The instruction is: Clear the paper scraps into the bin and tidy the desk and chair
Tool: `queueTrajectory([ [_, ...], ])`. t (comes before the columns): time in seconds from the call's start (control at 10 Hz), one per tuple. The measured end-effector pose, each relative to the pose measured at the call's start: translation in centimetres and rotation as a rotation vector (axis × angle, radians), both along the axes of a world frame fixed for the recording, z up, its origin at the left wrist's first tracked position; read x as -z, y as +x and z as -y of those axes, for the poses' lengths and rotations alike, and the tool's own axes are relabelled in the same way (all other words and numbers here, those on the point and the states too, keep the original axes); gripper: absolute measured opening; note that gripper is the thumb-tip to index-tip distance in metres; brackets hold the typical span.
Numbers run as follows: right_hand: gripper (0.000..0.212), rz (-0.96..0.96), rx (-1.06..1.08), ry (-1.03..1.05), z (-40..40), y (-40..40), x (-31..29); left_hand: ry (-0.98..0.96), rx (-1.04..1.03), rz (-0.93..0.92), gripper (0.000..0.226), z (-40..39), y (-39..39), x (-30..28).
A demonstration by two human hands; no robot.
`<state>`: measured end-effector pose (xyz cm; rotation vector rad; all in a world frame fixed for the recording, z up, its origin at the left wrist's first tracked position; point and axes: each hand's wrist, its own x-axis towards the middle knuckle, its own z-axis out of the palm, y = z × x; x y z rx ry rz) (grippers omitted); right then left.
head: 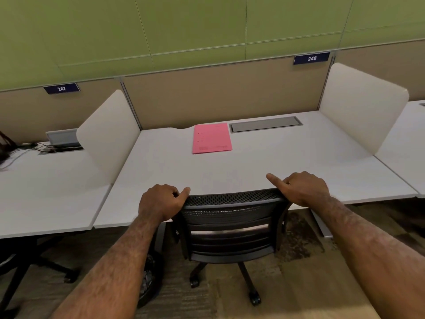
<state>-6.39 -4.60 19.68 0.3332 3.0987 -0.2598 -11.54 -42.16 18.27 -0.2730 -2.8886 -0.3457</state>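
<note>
Both hands [161, 201] [303, 188] grip chair [232, 224] at desk [264, 162]

left hand [161, 201], right hand [303, 188]: gripping chair [232, 217] | desk [264, 162]: pink folder [211, 138]

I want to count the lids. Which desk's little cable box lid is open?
The cable box on the left desk, number 247: its lid is tipped up, with cords spilling out. The cable box lid on desk 248 lies flat and closed.

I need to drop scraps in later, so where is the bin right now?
In the head view the bin stands on the floor at lower left, under the desk edge, just left of the chair and partly hidden behind the left forearm.
</note>
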Motion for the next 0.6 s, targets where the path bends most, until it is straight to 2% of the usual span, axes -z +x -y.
queueTrajectory([
  [0.3,0.097,0.005,-0.012,-0.014,0.2,-0.1,-0.3,0.003,0.029,0.037,0.065,-0.1,0.0,-0.2],
  [0.5,0.083,0.111,-0.075,-0.040,0.6,-0.2,-1.4,-0.090,0.056,0.225,0.064,-0.2,-0.1,-1.2],
  [0.6,0.068,0.114,-0.123,-0.041,1.4,-0.5,-2.7,-0.045,0.068,0.357,0.067,-0.5,-0.4,-2.2],
])
